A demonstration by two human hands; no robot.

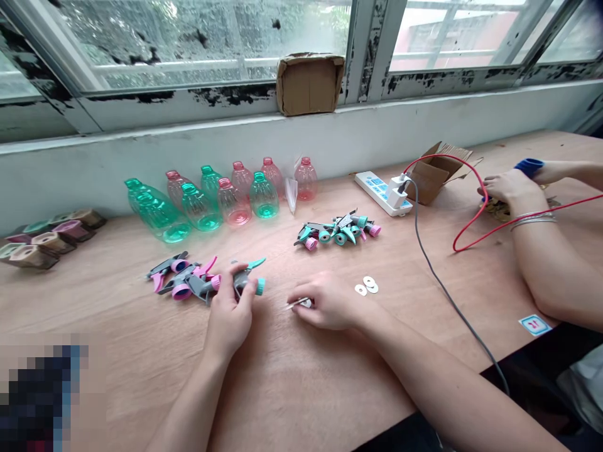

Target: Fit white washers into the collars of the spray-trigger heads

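**My hands full, bottles topless**

My left hand (230,317) grips a sprayer head (242,277), centre; my right (326,302) pinches white washers (307,302). Loose washers (372,287), two sprayer piles (183,290) remain, fitted or not I can't tell. Bottles (201,212), centre-left, lack heads.

The brown wood-grain tabletop (282,383) carries translucent green and pink plastic bottles (264,198), two piles of trigger spray heads (340,233), loose white ring washers (372,289), a power strip (374,188), an open cardboard box (426,182) and a printed card (535,324).
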